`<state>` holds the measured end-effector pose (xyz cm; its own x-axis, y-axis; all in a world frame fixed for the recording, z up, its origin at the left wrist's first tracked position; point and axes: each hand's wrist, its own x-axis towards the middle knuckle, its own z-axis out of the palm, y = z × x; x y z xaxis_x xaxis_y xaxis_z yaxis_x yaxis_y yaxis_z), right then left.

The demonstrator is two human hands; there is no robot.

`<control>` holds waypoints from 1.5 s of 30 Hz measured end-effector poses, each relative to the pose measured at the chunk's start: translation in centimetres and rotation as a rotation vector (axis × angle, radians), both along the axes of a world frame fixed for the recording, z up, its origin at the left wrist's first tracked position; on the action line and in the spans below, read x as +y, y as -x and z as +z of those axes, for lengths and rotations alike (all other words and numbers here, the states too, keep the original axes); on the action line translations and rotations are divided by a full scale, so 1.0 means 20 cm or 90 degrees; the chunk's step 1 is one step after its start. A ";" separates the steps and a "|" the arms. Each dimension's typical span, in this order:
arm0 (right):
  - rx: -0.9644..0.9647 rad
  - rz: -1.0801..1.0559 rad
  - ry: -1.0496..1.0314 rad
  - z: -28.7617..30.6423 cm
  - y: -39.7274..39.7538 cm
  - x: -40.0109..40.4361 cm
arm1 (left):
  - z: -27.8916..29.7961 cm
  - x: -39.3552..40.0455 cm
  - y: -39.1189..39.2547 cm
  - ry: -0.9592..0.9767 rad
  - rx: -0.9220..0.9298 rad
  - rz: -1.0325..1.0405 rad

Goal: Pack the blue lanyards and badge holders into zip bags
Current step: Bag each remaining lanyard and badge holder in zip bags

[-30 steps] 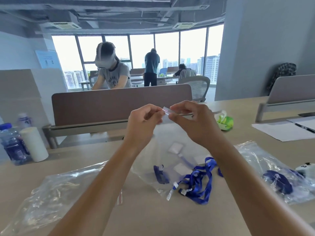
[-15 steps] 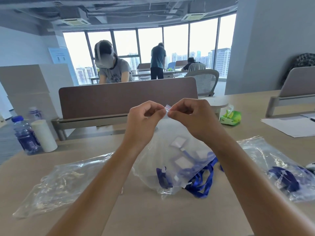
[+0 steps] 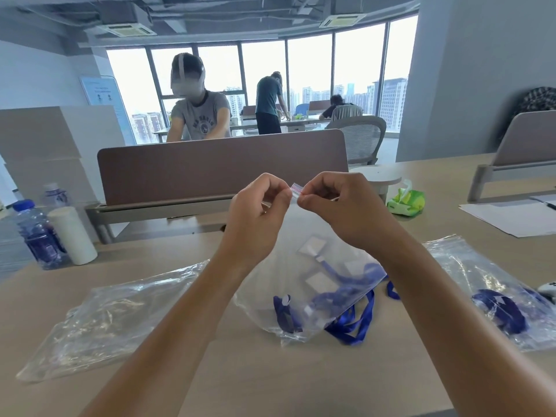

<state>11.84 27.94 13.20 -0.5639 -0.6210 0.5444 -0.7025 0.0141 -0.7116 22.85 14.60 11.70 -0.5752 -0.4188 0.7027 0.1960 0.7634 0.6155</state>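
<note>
both hands [image 3: 296, 206] pinch the zip bag [image 3: 316, 284] top, its lanyards [image 3: 346, 293] seemingly hanging below them.

Open-plan office, daylit from a curved window wall

A light wooden desk [image 3: 301, 380] is spread beneath the hands; a brown divider panel [image 3: 222, 164] is set just beyond them; floor-to-ceiling windows [image 3: 310, 82] showing high-rise towers are ranged far behind it; a grey mesh chair [image 3: 361, 136] is placed beyond and rightward; a grey wall [image 3: 481, 70] is seen further right; ceiling air-conditioning units [image 3: 126, 30] are mounted overhead.

Lanyards [image 3: 340, 299] in zip bag [image 3: 301, 251], between two bags.
</note>
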 end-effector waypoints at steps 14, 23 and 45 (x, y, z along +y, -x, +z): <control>0.023 0.002 -0.048 -0.05 0.04 0.01 | -0.05 -0.02 0.01 -0.008 -0.025 -0.047; -0.010 -0.027 -0.065 -0.09 0.05 -0.02 | -0.11 -0.06 0.03 0.008 -0.024 -0.037; -0.088 -0.145 -0.047 -0.17 0.28 0.14 | -0.02 -0.15 0.10 -0.164 0.059 -0.008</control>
